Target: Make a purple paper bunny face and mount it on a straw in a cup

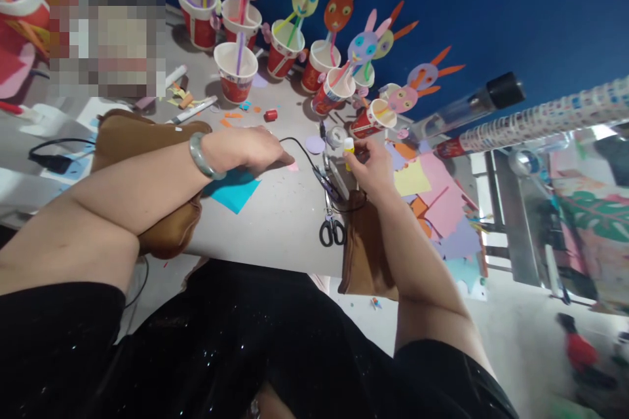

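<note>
My left hand (250, 146) reaches across the desk with its index finger stretched out, touching a small pink paper piece (292, 166). Its other fingers are partly hidden behind the back of the hand. Under that wrist lies a teal paper square (236, 196). My right hand (374, 170) is closed around a small yellow glue stick (349, 160), whose white top points up. Black-handled scissors (333, 230) lie between the hands, with a black cable (314, 170) beside them. A purple paper circle (315, 145) rests just beyond.
Red and white paper cups (236, 84) with paper rabbit faces on straws line the blue partition (466, 6). Brown cushions (170, 236) lie under both forearms. Coloured paper sheets (445, 206) are piled at right, near a long stack of cups (545, 111). A marker (194, 109) and paper scraps lie at left.
</note>
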Tool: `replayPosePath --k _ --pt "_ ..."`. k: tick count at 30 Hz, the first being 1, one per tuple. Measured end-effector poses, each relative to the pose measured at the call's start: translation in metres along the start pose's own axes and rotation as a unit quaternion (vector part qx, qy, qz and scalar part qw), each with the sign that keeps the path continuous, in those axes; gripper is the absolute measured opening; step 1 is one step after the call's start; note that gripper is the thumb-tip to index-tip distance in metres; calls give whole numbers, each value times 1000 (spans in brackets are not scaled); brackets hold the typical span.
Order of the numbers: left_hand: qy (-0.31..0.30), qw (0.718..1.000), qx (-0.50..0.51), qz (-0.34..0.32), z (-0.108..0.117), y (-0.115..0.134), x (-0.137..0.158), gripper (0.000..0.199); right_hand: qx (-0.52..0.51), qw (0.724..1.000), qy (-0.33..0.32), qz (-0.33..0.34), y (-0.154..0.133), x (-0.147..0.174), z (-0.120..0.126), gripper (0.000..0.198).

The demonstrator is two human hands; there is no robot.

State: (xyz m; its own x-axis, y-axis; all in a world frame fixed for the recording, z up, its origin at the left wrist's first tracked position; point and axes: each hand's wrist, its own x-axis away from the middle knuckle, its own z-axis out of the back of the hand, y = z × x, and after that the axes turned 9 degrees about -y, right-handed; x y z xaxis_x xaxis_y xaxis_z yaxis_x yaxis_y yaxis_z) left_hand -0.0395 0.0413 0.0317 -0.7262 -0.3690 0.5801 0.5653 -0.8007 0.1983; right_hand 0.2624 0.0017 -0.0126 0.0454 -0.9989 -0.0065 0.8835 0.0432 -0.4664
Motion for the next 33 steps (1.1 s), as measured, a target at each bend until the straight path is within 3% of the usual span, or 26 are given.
replayPosePath --k 4,8,10,13,17,21,25,28,30,33 --pt "-11 1000 3 8 1 1 -1 88 13 998 -21 -49 5 -29 -11 19" --pt "-15 1000 3 12 -1 0 -3 90 37 997 -23 -62 14 -36 -16 22" --pt "0 1000 18 21 -3 0 -1 89 64 998 14 -21 14 -30 -15 33" --pt "35 998 47 24 -3 3 4 83 140 985 38 92 2 -19 -14 43" --pt "46 998 44 2 0 3 5 76 214 954 -58 202 -23 -20 -21 25" --pt "52 998 42 13 3 1 2 70 205 951 -111 202 -38 -36 -30 21" --pt "122 986 89 71 1 1 -3 41 134 971 -88 179 -46 -42 -27 16" --pt "217 957 175 76 0 -1 -9 49 -28 988 -52 143 -55 -36 -21 13" --pt "265 927 260 60 1 -3 -15 62 -192 974 -67 98 -63 -32 -20 15" --pt "283 870 404 11 3 -5 -21 71 -367 922 -111 48 -71 -30 -22 22"
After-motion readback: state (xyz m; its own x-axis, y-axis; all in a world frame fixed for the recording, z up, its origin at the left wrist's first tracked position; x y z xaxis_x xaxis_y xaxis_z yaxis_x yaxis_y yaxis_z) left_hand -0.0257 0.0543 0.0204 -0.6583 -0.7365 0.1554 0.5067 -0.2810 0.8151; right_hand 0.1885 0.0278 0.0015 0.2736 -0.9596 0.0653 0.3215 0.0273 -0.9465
